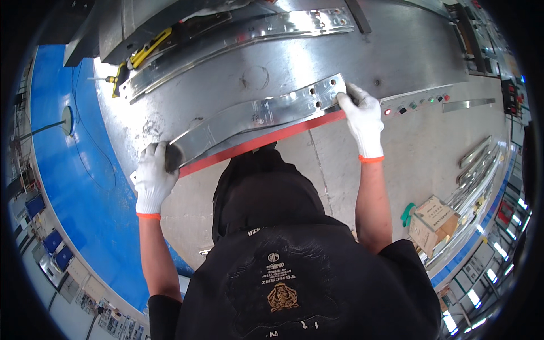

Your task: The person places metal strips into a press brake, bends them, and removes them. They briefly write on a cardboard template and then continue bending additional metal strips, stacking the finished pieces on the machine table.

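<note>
A long, shiny, slightly bent metal bar with several holes at its right end lies along the front edge of a steel worktable. My left hand, in a white knit glove with an orange cuff, is closed on the bar's left end. A dark rounded patch shows beside those fingers; what it is I cannot tell. At the other end my right hand, gloved alike, grips the bar by its holed end, thumb on top. The fingers under the bar are hidden.
Farther back lies a second holed metal bar, near a yellow-handled tool and dark machine blocks. A red strip edges the table, with buttons to its right. A cardboard box and metal strips stand at right.
</note>
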`<state>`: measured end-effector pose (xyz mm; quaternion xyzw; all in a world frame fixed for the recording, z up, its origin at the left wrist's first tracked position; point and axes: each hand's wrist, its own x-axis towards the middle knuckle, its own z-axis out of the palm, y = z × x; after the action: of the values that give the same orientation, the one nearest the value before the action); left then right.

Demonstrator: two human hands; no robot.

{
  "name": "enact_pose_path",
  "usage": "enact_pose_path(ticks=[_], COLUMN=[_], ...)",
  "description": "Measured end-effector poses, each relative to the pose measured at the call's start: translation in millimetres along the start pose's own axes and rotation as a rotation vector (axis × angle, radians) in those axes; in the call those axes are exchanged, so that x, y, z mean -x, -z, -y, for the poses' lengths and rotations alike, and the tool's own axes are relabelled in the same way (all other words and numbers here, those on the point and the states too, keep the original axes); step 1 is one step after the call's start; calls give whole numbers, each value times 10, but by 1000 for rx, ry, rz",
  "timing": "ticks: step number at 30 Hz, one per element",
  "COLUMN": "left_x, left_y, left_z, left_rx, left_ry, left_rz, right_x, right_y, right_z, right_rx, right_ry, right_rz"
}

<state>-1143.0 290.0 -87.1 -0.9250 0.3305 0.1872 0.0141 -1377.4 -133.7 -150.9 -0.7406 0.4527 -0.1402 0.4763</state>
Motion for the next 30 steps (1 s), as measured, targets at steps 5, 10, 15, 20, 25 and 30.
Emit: enact_pose_path(ticks=[5,10,15,20,25,30], left_x=[16,5,-101,-237,-418,-614], left_y=[-40,-3,-42,-38,-86,-239], left_z=[7,-81,-232,-523,-716,-855], left_rx=[-40,-54,-37,-1,85,133], left_ry=[-15,17,-119,-142,-264,-381], left_rz=[-19,10,-120,-149,-246,-328], right_x=[19,65,28,45,43,48], right_y=[-10,12,-9,-26,-14,-41], right_z=[32,213,9,88,55,53], right_rx=[-32,73,73,24,80,-11], right_ry=[43,52,119,95,89,60], right_rz=[9,28,-39,7,-10,0])
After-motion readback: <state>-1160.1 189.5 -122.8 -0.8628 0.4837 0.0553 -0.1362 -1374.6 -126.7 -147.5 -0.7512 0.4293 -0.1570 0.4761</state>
